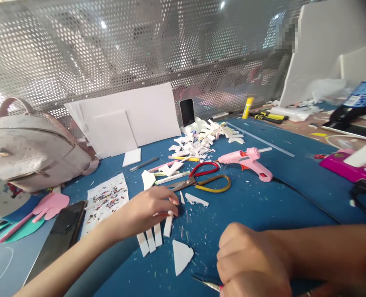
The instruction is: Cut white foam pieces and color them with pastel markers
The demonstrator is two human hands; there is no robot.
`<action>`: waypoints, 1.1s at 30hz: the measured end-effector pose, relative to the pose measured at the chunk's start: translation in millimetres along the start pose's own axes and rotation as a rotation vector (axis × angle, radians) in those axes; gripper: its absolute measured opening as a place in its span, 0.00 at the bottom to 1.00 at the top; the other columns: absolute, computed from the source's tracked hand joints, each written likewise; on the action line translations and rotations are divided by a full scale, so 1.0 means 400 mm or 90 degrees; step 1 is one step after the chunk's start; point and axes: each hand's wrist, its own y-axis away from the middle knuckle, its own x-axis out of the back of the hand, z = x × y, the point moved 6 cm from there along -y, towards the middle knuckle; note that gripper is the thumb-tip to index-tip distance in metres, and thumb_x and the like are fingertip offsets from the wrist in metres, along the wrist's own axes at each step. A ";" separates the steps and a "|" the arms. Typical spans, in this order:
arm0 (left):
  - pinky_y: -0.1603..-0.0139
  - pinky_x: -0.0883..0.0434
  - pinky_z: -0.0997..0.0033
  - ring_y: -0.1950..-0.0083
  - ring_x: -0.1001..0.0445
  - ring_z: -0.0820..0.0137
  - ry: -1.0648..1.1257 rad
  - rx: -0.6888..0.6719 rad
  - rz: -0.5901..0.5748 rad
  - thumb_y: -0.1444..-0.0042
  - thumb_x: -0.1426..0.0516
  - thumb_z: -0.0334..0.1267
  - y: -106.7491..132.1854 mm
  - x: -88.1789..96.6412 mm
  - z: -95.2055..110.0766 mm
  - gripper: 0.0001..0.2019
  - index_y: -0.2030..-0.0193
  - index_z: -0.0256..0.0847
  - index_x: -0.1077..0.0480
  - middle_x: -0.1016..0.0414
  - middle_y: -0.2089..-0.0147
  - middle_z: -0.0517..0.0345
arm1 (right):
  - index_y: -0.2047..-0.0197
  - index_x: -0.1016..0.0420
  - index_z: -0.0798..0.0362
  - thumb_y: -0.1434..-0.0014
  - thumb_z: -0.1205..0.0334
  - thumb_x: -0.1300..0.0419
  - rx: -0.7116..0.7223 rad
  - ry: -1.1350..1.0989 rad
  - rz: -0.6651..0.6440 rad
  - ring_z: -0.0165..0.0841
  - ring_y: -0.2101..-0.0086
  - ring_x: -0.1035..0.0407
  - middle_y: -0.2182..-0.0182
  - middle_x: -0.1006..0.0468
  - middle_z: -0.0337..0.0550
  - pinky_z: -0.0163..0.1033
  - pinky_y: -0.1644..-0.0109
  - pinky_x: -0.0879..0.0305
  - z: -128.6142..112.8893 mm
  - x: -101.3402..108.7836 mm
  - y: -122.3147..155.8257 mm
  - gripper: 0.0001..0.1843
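My left hand (pixel 153 208) is low over the table, with its curled fingertips closed at the top of a short white foam strip (pixel 168 227). Several similar strips (pixel 150 240) lie side by side below the palm. A roughly triangular white offcut (pixel 182 257) rests between my hands. At the lower right, my right hand (pixel 252 258) is a fist around a slim tool with a pointed metal tip (pixel 212 284) and a bit of red at the grip; most of it is hidden. Scissors (pixel 209 177) with one red and one yellow handle lie just beyond my left hand.
A pink glue gun (pixel 247 161) with a black cord lies at the right. White scraps (pixel 201 140) are heaped at the back by an upright phone (pixel 187 112). White boards (pixel 153 115) lean behind. A backpack (pixel 31 144) and a dark phone (pixel 59 231) are at left.
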 end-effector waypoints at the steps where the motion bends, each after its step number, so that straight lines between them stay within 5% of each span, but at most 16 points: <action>1: 0.50 0.28 0.67 0.47 0.26 0.68 0.001 0.001 -0.011 0.35 0.48 0.26 0.015 -0.008 0.009 0.12 0.56 0.44 0.26 0.25 0.47 0.52 | 0.73 0.31 0.55 0.28 0.50 0.52 -0.002 -0.006 0.001 0.26 0.84 0.49 0.84 0.38 0.32 0.35 0.81 0.56 0.002 -0.001 0.001 0.25; 11: 0.51 0.31 0.61 0.54 0.26 0.65 -0.028 0.087 -0.018 0.32 0.47 0.35 0.072 -0.005 -0.003 0.06 0.59 0.42 0.29 0.24 0.55 0.55 | 0.68 0.34 0.54 0.29 0.57 0.57 -0.006 -0.006 0.025 0.26 0.83 0.48 0.83 0.38 0.32 0.35 0.79 0.59 0.002 -0.002 -0.007 0.19; 16: 0.49 0.31 0.56 0.49 0.27 0.60 -0.039 0.159 0.033 0.38 0.39 0.37 0.053 -0.026 -0.022 0.13 0.47 0.43 0.31 0.25 0.49 0.51 | 0.69 0.33 0.55 0.30 0.58 0.58 0.006 0.009 0.019 0.26 0.83 0.49 0.83 0.39 0.32 0.34 0.79 0.59 -0.001 -0.004 -0.010 0.20; 24: 0.57 0.30 0.66 0.59 0.25 0.68 0.006 0.204 0.080 0.37 0.42 0.30 0.012 -0.047 -0.049 0.04 0.62 0.41 0.27 0.24 0.60 0.57 | 0.72 0.32 0.54 0.28 0.50 0.54 -0.020 -0.013 -0.024 0.27 0.83 0.49 0.83 0.38 0.33 0.35 0.80 0.59 0.007 -0.005 -0.004 0.25; 33: 0.51 0.32 0.63 0.56 0.25 0.67 0.061 0.179 0.068 0.37 0.41 0.32 0.042 -0.052 -0.029 0.04 0.62 0.43 0.25 0.23 0.59 0.58 | 0.72 0.30 0.55 0.33 0.61 0.50 -0.032 -0.020 -0.055 0.28 0.82 0.49 0.82 0.39 0.33 0.36 0.79 0.58 0.008 -0.009 0.002 0.16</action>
